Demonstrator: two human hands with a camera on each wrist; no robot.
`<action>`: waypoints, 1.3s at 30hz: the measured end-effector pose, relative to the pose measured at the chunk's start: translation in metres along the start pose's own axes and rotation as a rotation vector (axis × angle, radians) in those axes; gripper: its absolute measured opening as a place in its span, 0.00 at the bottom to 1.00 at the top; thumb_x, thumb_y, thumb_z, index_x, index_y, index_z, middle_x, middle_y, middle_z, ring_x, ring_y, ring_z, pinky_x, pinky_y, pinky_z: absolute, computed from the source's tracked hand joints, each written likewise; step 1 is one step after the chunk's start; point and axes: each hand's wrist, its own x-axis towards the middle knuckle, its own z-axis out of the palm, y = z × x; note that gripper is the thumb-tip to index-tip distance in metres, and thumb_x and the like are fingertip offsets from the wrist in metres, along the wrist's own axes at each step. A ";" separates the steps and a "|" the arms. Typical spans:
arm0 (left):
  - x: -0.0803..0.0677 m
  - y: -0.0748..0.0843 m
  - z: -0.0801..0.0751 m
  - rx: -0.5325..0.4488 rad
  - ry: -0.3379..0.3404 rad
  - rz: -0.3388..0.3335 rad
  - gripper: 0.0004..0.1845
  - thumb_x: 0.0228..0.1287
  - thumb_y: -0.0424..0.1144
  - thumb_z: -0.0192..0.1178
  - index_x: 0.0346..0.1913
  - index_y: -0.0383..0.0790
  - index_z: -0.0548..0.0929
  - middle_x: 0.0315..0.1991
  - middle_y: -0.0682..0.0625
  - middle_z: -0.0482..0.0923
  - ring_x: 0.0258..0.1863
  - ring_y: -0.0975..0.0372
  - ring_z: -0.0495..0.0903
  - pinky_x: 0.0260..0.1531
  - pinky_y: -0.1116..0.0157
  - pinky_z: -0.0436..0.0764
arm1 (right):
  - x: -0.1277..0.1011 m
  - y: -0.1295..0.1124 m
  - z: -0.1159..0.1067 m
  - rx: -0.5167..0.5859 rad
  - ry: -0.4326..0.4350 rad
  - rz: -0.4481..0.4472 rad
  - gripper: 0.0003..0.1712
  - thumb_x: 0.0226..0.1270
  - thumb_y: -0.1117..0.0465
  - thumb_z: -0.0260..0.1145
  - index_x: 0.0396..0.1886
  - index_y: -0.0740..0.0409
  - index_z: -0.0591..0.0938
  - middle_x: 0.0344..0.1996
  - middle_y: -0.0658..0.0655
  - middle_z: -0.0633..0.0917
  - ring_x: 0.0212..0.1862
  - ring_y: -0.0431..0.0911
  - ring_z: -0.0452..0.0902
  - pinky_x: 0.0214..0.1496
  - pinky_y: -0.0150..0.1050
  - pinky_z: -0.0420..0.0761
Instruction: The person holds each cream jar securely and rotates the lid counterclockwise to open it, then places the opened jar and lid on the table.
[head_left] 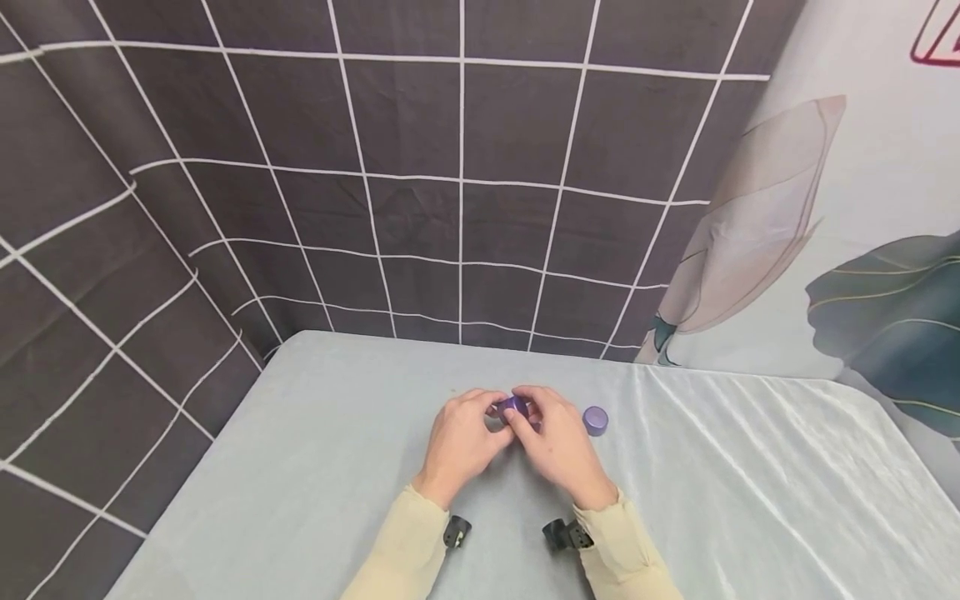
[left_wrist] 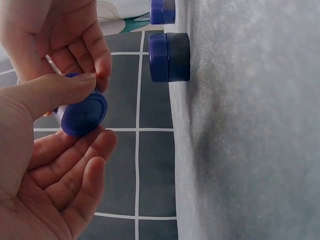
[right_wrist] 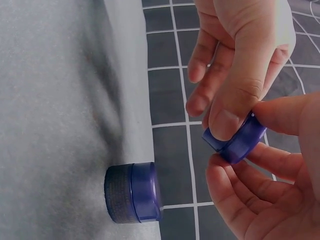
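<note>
Both hands meet over the middle of the grey table (head_left: 315,467). Between them is a small round purple cap (head_left: 512,406), held above the cloth. My left hand (head_left: 480,417) pinches the purple cap (left_wrist: 80,117) between thumb and fingers. My right hand (head_left: 538,415) grips its other side, fingertips on the rim of the cap (right_wrist: 237,142). Just below the hands a small jar (left_wrist: 169,57) with a purple lid and dark base stands on the table; it shows as the jar (right_wrist: 132,192) in the right wrist view. The hands mostly hide it from the head view.
A second purple jar (head_left: 596,421) stands on the cloth just right of my right hand, and appears as the far jar (left_wrist: 162,11) in the left wrist view. A dark grid-patterned backdrop (head_left: 420,192) rises behind the table, with a leaf-print curtain (head_left: 847,250) at the right.
</note>
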 end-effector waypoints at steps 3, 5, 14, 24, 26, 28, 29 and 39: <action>-0.001 0.001 0.000 -0.004 0.001 -0.001 0.17 0.50 0.40 0.75 0.44 0.40 0.89 0.37 0.51 0.87 0.35 0.61 0.85 0.38 0.62 0.82 | -0.001 0.000 -0.001 0.000 -0.008 0.003 0.17 0.64 0.60 0.71 0.51 0.62 0.84 0.36 0.54 0.84 0.36 0.43 0.79 0.43 0.44 0.79; -0.001 0.001 0.000 -0.003 -0.001 -0.004 0.17 0.49 0.40 0.75 0.44 0.40 0.89 0.37 0.51 0.87 0.34 0.61 0.85 0.38 0.62 0.82 | -0.001 0.000 -0.001 -0.001 -0.010 -0.002 0.17 0.65 0.60 0.71 0.51 0.62 0.84 0.36 0.54 0.84 0.37 0.43 0.79 0.43 0.44 0.80; -0.003 0.001 0.001 -0.004 -0.032 -0.014 0.18 0.50 0.42 0.75 0.45 0.41 0.90 0.39 0.53 0.87 0.36 0.62 0.85 0.41 0.62 0.82 | -0.004 0.003 -0.001 0.006 -0.007 -0.029 0.16 0.65 0.63 0.70 0.51 0.63 0.84 0.40 0.56 0.85 0.39 0.45 0.82 0.45 0.45 0.83; -0.001 0.002 0.004 -0.001 -0.036 -0.013 0.18 0.51 0.42 0.74 0.46 0.41 0.90 0.40 0.52 0.88 0.38 0.61 0.86 0.41 0.62 0.83 | -0.003 0.004 -0.004 0.027 -0.039 -0.005 0.17 0.64 0.64 0.70 0.52 0.63 0.83 0.40 0.55 0.85 0.40 0.45 0.83 0.46 0.44 0.84; -0.001 0.003 0.004 -0.001 -0.032 -0.005 0.18 0.51 0.42 0.74 0.46 0.41 0.90 0.40 0.52 0.88 0.38 0.61 0.86 0.41 0.62 0.82 | -0.003 0.005 -0.004 0.028 -0.041 -0.014 0.17 0.64 0.64 0.70 0.52 0.63 0.83 0.40 0.56 0.85 0.40 0.45 0.83 0.46 0.44 0.84; -0.001 0.003 0.004 0.000 -0.030 0.001 0.18 0.51 0.42 0.74 0.46 0.40 0.89 0.40 0.52 0.88 0.38 0.60 0.86 0.41 0.62 0.82 | -0.003 0.006 -0.004 0.030 -0.040 -0.021 0.17 0.64 0.65 0.70 0.52 0.64 0.83 0.41 0.56 0.85 0.40 0.45 0.83 0.46 0.44 0.84; -0.001 0.003 0.004 -0.001 -0.028 0.004 0.18 0.51 0.42 0.74 0.46 0.40 0.89 0.39 0.51 0.88 0.38 0.60 0.86 0.41 0.62 0.82 | -0.003 0.005 -0.005 0.032 -0.043 -0.020 0.17 0.65 0.65 0.70 0.52 0.63 0.83 0.41 0.56 0.86 0.40 0.46 0.83 0.46 0.44 0.84; 0.000 -0.002 0.000 0.011 -0.022 0.007 0.17 0.53 0.42 0.74 0.46 0.40 0.89 0.39 0.50 0.88 0.39 0.58 0.87 0.42 0.60 0.83 | 0.000 0.004 0.000 0.032 -0.042 -0.047 0.18 0.64 0.65 0.70 0.53 0.64 0.83 0.45 0.59 0.86 0.41 0.48 0.83 0.46 0.45 0.84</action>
